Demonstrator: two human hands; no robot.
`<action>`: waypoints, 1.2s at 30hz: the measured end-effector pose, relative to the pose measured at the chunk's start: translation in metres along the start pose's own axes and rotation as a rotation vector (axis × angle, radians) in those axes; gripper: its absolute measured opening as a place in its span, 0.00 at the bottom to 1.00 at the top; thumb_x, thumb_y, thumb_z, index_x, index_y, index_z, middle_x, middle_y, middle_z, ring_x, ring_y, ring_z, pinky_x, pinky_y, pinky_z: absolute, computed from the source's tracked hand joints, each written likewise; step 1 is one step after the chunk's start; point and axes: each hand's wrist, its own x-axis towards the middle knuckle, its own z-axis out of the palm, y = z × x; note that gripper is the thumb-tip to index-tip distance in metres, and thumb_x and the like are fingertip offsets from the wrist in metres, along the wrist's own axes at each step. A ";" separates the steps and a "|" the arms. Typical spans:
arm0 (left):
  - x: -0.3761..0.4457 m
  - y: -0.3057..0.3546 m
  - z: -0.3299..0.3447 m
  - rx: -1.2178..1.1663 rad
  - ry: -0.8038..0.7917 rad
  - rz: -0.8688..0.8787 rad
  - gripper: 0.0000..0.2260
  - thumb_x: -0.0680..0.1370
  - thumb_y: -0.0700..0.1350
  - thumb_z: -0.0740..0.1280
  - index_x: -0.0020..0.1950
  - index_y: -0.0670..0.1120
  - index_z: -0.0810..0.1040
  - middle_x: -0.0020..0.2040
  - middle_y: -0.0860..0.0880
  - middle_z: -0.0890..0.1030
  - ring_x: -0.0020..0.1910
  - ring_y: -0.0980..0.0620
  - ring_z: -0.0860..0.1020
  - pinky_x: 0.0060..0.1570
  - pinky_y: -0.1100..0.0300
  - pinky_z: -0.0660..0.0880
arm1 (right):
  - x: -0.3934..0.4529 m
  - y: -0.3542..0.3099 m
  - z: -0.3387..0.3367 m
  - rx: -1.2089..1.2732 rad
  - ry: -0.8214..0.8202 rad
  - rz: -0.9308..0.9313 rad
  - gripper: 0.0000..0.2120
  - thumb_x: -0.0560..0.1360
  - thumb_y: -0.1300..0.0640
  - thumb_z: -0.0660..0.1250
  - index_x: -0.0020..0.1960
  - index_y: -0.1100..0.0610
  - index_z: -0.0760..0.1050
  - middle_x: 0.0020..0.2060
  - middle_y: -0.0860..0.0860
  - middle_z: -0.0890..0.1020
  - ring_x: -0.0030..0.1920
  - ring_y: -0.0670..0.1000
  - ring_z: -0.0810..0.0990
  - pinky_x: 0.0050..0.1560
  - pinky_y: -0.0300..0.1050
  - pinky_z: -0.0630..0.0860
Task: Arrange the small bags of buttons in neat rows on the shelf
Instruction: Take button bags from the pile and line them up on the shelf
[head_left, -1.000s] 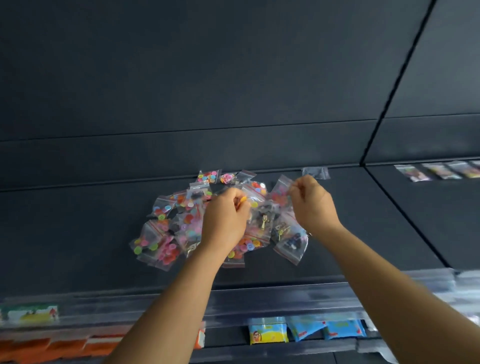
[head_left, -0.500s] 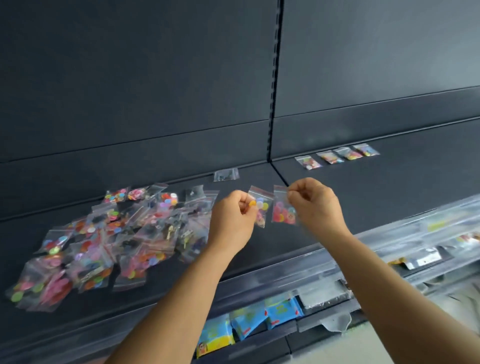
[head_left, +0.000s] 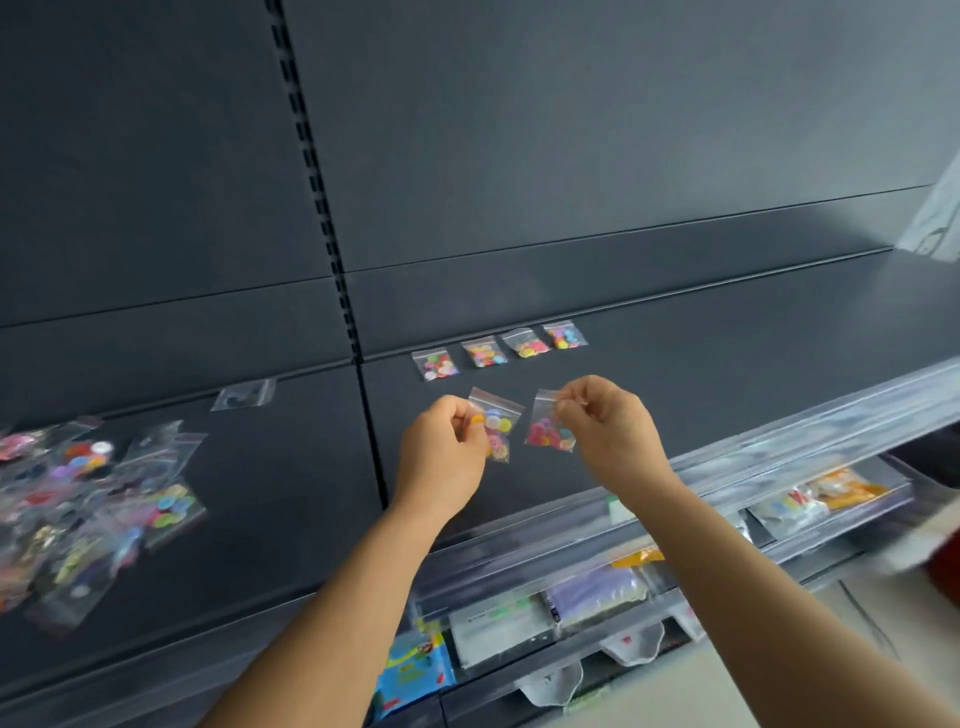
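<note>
Soft even daylight, faint sheen on dark shelf (head_left: 727, 364), motion blur at left edge, wide-angle bowing

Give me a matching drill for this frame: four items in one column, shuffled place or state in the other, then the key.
Items
1. left hand
2. right hand
3. row of four bags
4. loose pile of bags

Places or states
A. lying flat along the back of the shelf
B. pinching a bag with mostly red buttons
C. heaped at the far left of the view
D. pinching a bag with yellow buttons near the top

Pairs: 1-D, 2-B, 3-A, 4-C
</note>
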 end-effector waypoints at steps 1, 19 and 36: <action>0.003 0.004 0.009 0.008 -0.001 -0.003 0.04 0.78 0.40 0.64 0.47 0.47 0.77 0.41 0.53 0.80 0.39 0.54 0.78 0.34 0.66 0.72 | 0.005 0.005 -0.007 0.004 0.008 -0.001 0.05 0.77 0.58 0.62 0.43 0.53 0.76 0.34 0.46 0.79 0.33 0.46 0.75 0.32 0.39 0.71; 0.088 -0.011 0.048 0.106 0.070 -0.159 0.04 0.78 0.42 0.64 0.50 0.49 0.71 0.42 0.53 0.81 0.39 0.54 0.78 0.32 0.63 0.70 | 0.112 0.031 0.009 -0.025 -0.144 0.029 0.07 0.74 0.62 0.61 0.50 0.54 0.72 0.35 0.48 0.79 0.32 0.47 0.75 0.28 0.33 0.68; 0.078 -0.030 0.038 0.566 0.108 0.009 0.12 0.79 0.45 0.63 0.62 0.49 0.76 0.60 0.52 0.72 0.61 0.51 0.66 0.59 0.61 0.65 | 0.125 0.032 0.056 -0.395 -0.310 -0.307 0.13 0.76 0.57 0.64 0.60 0.54 0.71 0.58 0.50 0.71 0.60 0.53 0.68 0.52 0.40 0.65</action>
